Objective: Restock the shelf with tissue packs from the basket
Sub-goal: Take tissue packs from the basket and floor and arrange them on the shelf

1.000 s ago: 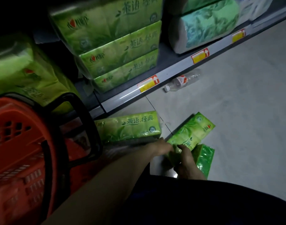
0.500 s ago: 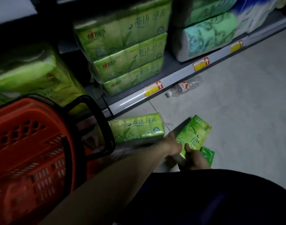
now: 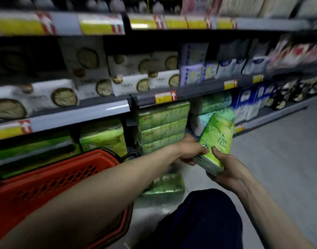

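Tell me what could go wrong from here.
The green tissue pack is gripped only at its near end by the left hand and right hand; it may slip. The tissue pack on the floor lies beside the knee and could get crushed. The shelved stack nearly reaches the shelf above, so fit may be tight.

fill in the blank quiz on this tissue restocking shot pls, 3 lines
1. The left hand and right hand together grip one ____ tissue pack.
2. The basket by the left arm is ____ in colour.
3. A second pack lies below the hands on the ____.

Missing words: green; red; floor
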Demonstrator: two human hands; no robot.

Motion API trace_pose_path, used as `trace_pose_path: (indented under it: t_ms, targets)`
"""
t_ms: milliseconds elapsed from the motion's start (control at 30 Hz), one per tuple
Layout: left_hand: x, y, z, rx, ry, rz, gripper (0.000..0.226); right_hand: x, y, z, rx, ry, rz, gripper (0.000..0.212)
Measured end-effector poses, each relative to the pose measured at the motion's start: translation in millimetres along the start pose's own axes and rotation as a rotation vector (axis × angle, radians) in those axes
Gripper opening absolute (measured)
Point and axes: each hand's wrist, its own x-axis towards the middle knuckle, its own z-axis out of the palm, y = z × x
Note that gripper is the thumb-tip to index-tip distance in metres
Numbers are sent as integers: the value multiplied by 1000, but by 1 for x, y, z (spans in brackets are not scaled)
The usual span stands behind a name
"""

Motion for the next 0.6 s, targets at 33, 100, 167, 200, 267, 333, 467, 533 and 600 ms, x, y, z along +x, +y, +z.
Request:
trace_pose_path:
  t_ms: [33, 100, 167, 200, 267, 333, 467, 533, 600]
  targets:
    - [-19, 13, -13, -36, 15, 28, 45, -15, -11, 12, -3, -49, -37, 14]
    - [-61, 35, -39, -90, 57, 77, 66, -49, -30, 39, -10, -146, -100, 15]
    - [-99, 46, -66, -151, 87, 102, 76, -81, -43, 69, -44, -240, -149, 16]
    - [-119, 48, -80, -200, 85, 104, 77, -97, -46, 85, -74, -302, -165, 17]
    - [-159, 47, -107, -251, 62, 90, 76, -126, -46, 116, -125, -390, -181, 20]
    - [-200, 39, -132, -295, 50, 75, 67, -153, -43, 147, -192, -466, -194, 23]
    - [-275, 6, -176, -373, 90, 64, 56, -187, -19, 200, -321, -621, -188, 28]
    - [-309, -16, -197, -385, 128, 42, 52, -192, -1, 224, -397, -690, -164, 44]
    - [-342, -40, -212, -371, 146, 18, 45, -192, 20, 247, -474, -736, -139, 52]
